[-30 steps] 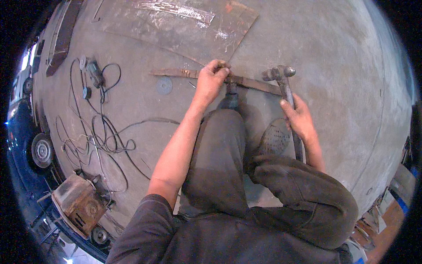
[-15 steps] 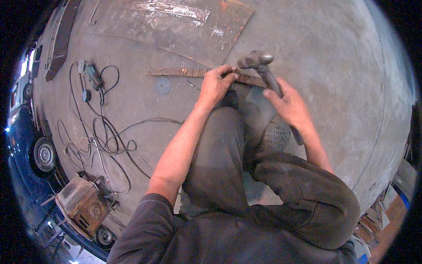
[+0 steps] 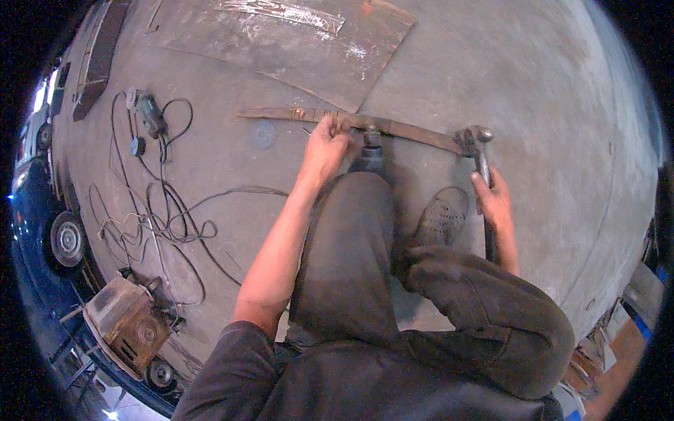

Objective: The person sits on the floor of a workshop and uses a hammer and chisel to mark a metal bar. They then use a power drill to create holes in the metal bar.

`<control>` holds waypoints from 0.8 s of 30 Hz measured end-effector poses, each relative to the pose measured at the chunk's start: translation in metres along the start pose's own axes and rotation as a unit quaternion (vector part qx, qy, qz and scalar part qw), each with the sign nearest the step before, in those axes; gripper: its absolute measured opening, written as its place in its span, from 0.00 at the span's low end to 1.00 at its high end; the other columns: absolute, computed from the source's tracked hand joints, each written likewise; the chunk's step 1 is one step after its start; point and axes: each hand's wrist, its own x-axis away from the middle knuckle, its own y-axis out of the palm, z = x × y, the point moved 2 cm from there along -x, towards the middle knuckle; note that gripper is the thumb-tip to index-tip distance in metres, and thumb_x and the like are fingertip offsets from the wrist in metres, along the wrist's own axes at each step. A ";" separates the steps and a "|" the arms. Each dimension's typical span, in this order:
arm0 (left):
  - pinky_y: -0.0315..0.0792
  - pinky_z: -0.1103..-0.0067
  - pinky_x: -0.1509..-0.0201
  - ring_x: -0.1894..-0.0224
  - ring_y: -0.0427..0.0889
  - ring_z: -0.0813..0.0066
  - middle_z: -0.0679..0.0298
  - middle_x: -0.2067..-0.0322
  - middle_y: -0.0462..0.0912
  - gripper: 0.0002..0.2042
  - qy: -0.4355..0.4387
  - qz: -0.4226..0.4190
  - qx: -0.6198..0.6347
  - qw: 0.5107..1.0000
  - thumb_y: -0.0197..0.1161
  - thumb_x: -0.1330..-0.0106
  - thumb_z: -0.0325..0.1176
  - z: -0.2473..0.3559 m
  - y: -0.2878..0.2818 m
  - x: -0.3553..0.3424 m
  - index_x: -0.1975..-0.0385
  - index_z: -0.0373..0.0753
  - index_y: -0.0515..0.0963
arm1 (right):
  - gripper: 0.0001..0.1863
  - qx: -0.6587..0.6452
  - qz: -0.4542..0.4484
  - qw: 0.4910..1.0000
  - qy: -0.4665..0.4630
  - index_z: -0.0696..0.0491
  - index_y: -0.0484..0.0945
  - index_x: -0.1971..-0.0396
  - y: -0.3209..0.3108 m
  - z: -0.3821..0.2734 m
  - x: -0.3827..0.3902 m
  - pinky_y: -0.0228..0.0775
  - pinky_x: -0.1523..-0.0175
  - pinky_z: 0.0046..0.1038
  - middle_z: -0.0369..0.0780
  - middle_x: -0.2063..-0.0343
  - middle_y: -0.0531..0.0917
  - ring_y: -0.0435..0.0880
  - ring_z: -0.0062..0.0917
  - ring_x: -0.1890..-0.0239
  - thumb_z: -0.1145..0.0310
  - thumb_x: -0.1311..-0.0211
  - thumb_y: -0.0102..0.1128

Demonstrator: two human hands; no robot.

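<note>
A long rusty flat metal bar (image 3: 421, 138) crosses a dark metal support (image 3: 371, 154) in front of my knee. My left hand (image 3: 326, 145) is closed, with slightly blurred fingers curled at the bar's near edge left of the support; what they hold is unclear. My right hand (image 3: 495, 196) grips a hammer (image 3: 481, 160) upright, its steel head near the bar's right end. A pale blue disc (image 3: 263, 133) lies below the bar's left part, beside a thin rod (image 3: 306, 131).
A stained metal sheet (image 3: 295, 63) lies ahead on the concrete floor (image 3: 547, 140). An angle grinder (image 3: 149, 112) and tangled cables (image 3: 189, 217) lie left, near a rusty wheeled machine (image 3: 126, 323). A dark car (image 3: 35, 224) stands at the left edge, a dark steel beam (image 3: 91, 63) above.
Half a second ago the hammer head was over the bar's middle; it has moved right and down, away from my left hand, which has shifted left and a little down.
</note>
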 end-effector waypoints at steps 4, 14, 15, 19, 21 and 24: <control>0.73 0.73 0.44 0.53 0.80 0.72 0.61 0.59 0.85 0.11 -0.057 -0.054 0.056 0.995 0.57 0.30 0.32 -0.027 0.007 0.001 0.54 0.32 0.78 | 0.32 -0.057 -0.046 0.997 0.035 0.57 0.75 0.40 -0.006 0.000 0.007 0.73 0.66 0.29 0.40 0.69 0.81 0.79 0.24 0.73 0.48 0.35 0.64; 0.74 0.77 0.48 0.55 0.81 0.76 0.64 0.61 0.86 0.09 0.086 -0.076 0.085 0.990 0.65 0.33 0.29 0.013 0.023 -0.026 0.56 0.34 0.79 | 0.27 -0.012 -0.146 0.983 -0.115 0.57 0.76 0.43 0.022 -0.088 0.011 0.72 0.54 0.34 0.42 0.64 0.82 0.80 0.29 0.62 0.51 0.32 0.61; 0.74 0.78 0.49 0.56 0.81 0.77 0.64 0.61 0.85 0.10 0.078 -0.072 0.082 0.991 0.66 0.34 0.28 0.013 0.028 -0.027 0.56 0.33 0.79 | 0.26 -0.004 -0.142 0.981 -0.134 0.56 0.76 0.44 0.020 -0.091 0.011 0.71 0.56 0.33 0.40 0.65 0.81 0.79 0.28 0.64 0.51 0.32 0.61; 0.74 0.80 0.51 0.58 0.81 0.79 0.65 0.63 0.85 0.10 0.068 -0.065 0.073 0.993 0.67 0.35 0.28 0.009 0.035 -0.030 0.56 0.33 0.79 | 0.24 0.015 -0.133 0.969 -0.206 0.55 0.77 0.47 0.018 -0.109 0.010 0.67 0.63 0.29 0.37 0.68 0.77 0.75 0.23 0.68 0.51 0.31 0.61; 0.74 0.80 0.52 0.58 0.81 0.79 0.65 0.62 0.85 0.11 0.077 -0.057 0.072 0.993 0.68 0.35 0.28 0.006 0.033 -0.029 0.56 0.32 0.79 | 0.26 0.013 -0.143 0.971 -0.192 0.56 0.78 0.45 0.014 -0.123 0.016 0.70 0.49 0.34 0.45 0.59 0.82 0.80 0.32 0.56 0.51 0.32 0.61; 0.74 0.80 0.52 0.58 0.81 0.78 0.65 0.62 0.85 0.11 0.093 -0.046 0.066 0.992 0.68 0.35 0.29 0.003 0.037 -0.028 0.56 0.33 0.80 | 0.27 0.009 -0.142 0.970 -0.198 0.56 0.78 0.44 0.004 -0.142 0.023 0.71 0.44 0.36 0.47 0.55 0.84 0.82 0.35 0.51 0.51 0.33 0.62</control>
